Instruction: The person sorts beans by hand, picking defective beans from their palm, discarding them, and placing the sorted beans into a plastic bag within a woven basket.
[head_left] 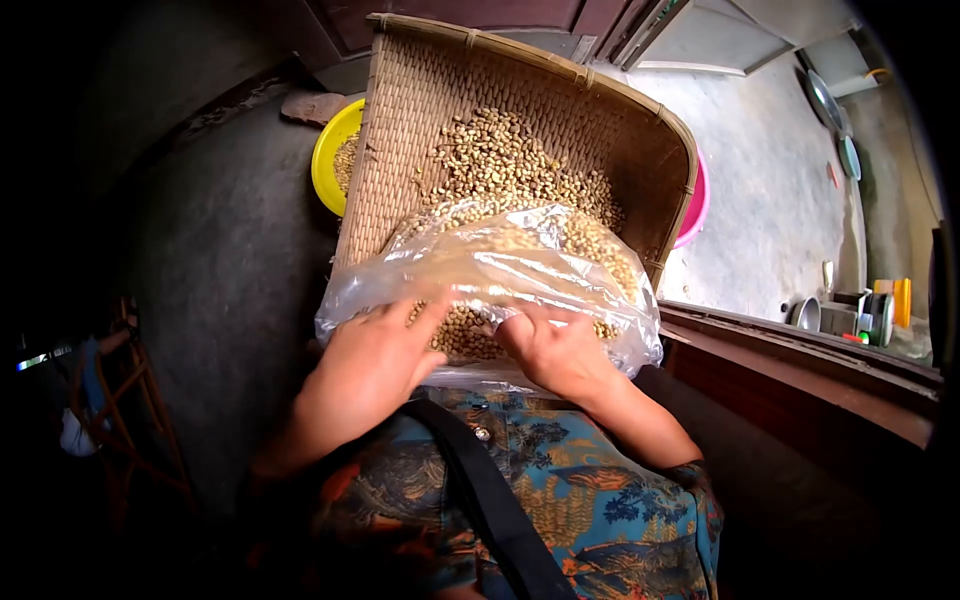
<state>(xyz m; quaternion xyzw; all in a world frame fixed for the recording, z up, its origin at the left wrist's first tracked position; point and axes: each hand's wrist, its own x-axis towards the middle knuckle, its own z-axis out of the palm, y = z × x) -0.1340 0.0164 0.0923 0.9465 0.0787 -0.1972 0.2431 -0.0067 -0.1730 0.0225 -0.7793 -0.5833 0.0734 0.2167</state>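
Note:
A clear plastic bag (490,268) lies across the near side of a woven bamboo basket (400,120), close against my body. Pale tan beans (465,335) show through the bag's opening, between my hands. More loose beans (500,150) are heaped on the basket's weave, beyond the plastic. At the bag's left side, my left hand (365,365) has its fingers stretched apart over the opening, slightly blurred. My right hand (560,350) is closed on the bag's near edge at the right, its thumb toward the beans. The plastic hides part of the heap.
Left of the basket is a yellow basin (326,160) holding similar beans. A pink basin (692,210) shows behind its right side. A wooden ledge (800,370) runs along the right. Metal pots (805,313) stand farther right, and a wooden chair-like frame (130,400) stands at the left.

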